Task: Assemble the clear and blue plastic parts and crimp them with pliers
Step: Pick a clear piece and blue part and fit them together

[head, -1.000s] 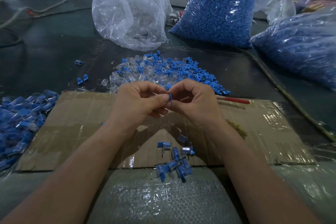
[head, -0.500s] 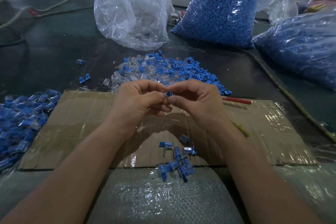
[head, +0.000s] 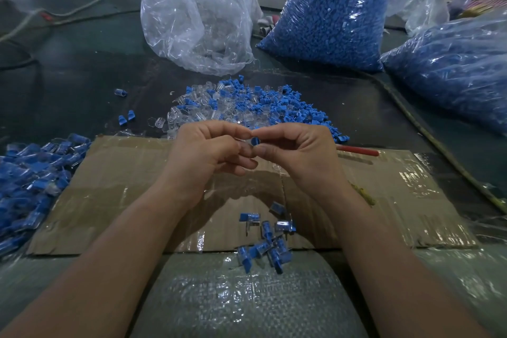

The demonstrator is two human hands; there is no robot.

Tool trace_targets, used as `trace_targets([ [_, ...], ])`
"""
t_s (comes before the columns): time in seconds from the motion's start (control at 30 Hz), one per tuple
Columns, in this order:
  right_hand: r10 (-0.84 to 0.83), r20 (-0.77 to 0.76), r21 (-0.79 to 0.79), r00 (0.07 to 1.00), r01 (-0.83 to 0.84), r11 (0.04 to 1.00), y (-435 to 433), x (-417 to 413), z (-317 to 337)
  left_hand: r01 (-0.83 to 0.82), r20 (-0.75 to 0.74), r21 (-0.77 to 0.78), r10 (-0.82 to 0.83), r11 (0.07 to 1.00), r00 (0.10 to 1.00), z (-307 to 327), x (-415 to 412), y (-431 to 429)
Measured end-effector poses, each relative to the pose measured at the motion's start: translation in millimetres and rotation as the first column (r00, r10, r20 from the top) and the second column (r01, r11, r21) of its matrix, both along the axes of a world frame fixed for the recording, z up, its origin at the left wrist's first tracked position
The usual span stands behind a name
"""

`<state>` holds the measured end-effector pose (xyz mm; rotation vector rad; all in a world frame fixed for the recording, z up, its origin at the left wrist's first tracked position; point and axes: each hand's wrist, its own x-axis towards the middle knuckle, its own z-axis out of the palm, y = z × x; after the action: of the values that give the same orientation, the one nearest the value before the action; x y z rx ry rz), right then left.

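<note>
Above a taped cardboard sheet [head: 115, 189] on a dark bench [head: 68, 85], left hand [head: 208, 156] and right hand [head: 299, 156] together pinch a small blue part [head: 255, 141].

The bare left forearm [head: 115, 255] and right forearm [head: 384, 255] reach in from the lower corners and converge at centre. The left grip [head: 208, 153] and right grip [head: 299, 153] meet fingertip to fingertip, thumbs and forefingers pinching a small blue part [head: 255, 141], other fingers loosely curled beneath.
</note>
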<state>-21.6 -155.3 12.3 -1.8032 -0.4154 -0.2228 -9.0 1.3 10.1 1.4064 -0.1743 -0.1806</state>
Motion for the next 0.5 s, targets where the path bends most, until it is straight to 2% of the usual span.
trace_targets([
  [0.23,-0.002,0.003,-0.006,1.0,0.003,1.0,0.1,2.3,-3.1,-0.003,-0.014,0.03,0.003,1.0,1.0,0.8,-0.6,1.4],
  [0.5,0.031,-0.014,-0.032,0.999,-0.032,0.999,-0.2,2.1,-5.8,-0.023,-0.023,0.132,0.026,0.991,0.999,1.6,-0.7,0.4],
])
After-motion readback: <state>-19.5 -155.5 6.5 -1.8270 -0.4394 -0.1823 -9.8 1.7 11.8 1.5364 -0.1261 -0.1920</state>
